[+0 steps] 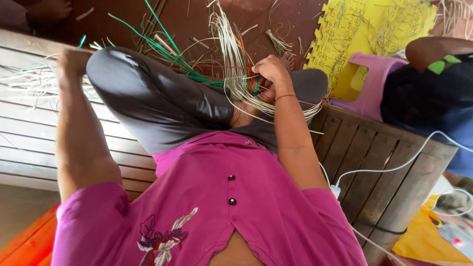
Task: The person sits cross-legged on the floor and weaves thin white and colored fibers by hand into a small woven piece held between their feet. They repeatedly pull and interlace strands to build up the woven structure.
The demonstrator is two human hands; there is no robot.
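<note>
A: What did the left portion of the frame show?

B: The left hand (73, 61) sat in the upper left, raised beside the bent knee in dark grey trousers (148, 93). Its fingers were curled closed on a spray of pale thin cane strands (29, 79) that fanned out across the slatted wooden platform (29, 133). How many strands it held could not be determined.

A: And the centre?

B: The small woven piece of orange, green and pale cane (251, 83) lay at upper centre, against the person's foot. The right hand (270, 71) was closed over it, fingers pinching the weave; its exact grip points were hidden. Long green strips (162, 47) ran from the piece toward the upper left, and pale uprights (226, 34) rose from it toward the top edge.

A: How far along did the work appear?

B: By judgement, early. Only a narrow band of weave was visible under the hand, while most of each strand remained loose and unwoven. No walls or rim could be identified.

A: The right portion?

B: A yellow foam mat (374, 24) lay on the brown floor in the upper right, with a pink plastic stool (374, 83) below it. Another person in dark blue clothing (428, 98) sat at the right edge. A white cable (394, 167) crossed the platform's side in the lower right.
</note>
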